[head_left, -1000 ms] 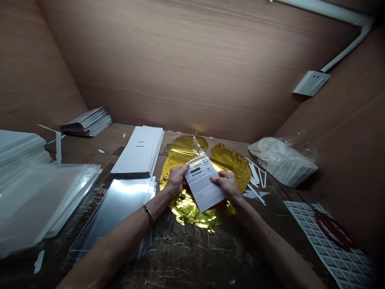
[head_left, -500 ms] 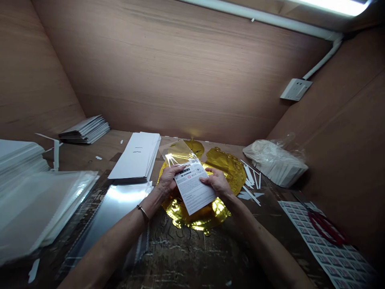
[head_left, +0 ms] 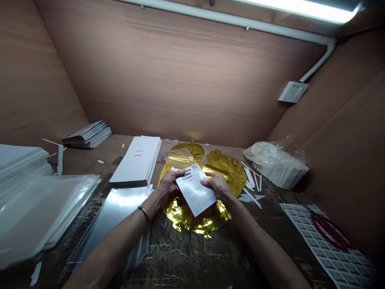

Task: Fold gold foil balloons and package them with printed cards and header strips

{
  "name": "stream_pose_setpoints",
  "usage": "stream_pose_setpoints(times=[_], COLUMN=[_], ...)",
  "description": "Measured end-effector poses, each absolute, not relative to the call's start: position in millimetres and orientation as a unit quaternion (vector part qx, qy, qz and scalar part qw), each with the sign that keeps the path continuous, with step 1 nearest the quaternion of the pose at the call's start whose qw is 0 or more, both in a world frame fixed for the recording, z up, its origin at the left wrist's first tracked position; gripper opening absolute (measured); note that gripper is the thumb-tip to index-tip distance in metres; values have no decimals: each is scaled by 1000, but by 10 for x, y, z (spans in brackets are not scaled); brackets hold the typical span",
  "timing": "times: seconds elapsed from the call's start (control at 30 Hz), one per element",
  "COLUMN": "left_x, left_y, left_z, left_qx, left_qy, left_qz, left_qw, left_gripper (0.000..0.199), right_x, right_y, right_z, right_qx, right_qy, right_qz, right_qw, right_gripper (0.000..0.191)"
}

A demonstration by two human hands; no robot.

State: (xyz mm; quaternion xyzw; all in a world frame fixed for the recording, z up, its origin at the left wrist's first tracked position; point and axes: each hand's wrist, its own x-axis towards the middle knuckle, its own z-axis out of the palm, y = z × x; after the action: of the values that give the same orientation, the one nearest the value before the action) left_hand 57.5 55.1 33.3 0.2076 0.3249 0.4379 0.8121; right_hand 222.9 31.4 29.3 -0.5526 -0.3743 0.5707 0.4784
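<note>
A white printed card with a clear plastic sleeve sticking out past its top is between my two hands. My left hand pinches its upper left corner, thumb on top. On the right edge, my right hand grips it with the thumb pressed on the printed face. The card tilts over gold foil balloons spread flat on the table. Whatever lies behind the card is hidden.
To the left are stacked white cards, clear plastic bags and more bags. White strips and a plastic-wrapped bundle sit at right. Red-handled scissors rest on a sticker sheet.
The clear sleeve above the card has sunk lower and flatter. The card has tilted slightly and catches more light. Both hands keep their hold; the camera view has shifted a little.
</note>
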Motion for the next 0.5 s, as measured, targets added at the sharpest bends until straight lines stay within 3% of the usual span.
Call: stream_pose_setpoints(times=[0.17,0.33,0.5], left_x=[717,650,541], left_y=[453,530,651], left_z=[228,325,518], left_qx=[195,186,198], left_qy=[338,338,334], left_qz=[482,526,565], left_qw=[784,758,728], left_gripper=[19,16,10], right_x=[2149,2209,2214], right_y=[406,269,-66], right_z=[201,374,403], right_qx=[-589,-582,-540], right_qy=[-393,-412,-362], right_qz=[467,504,641], right_qw=[530,487,408], right_gripper=[66,60,33])
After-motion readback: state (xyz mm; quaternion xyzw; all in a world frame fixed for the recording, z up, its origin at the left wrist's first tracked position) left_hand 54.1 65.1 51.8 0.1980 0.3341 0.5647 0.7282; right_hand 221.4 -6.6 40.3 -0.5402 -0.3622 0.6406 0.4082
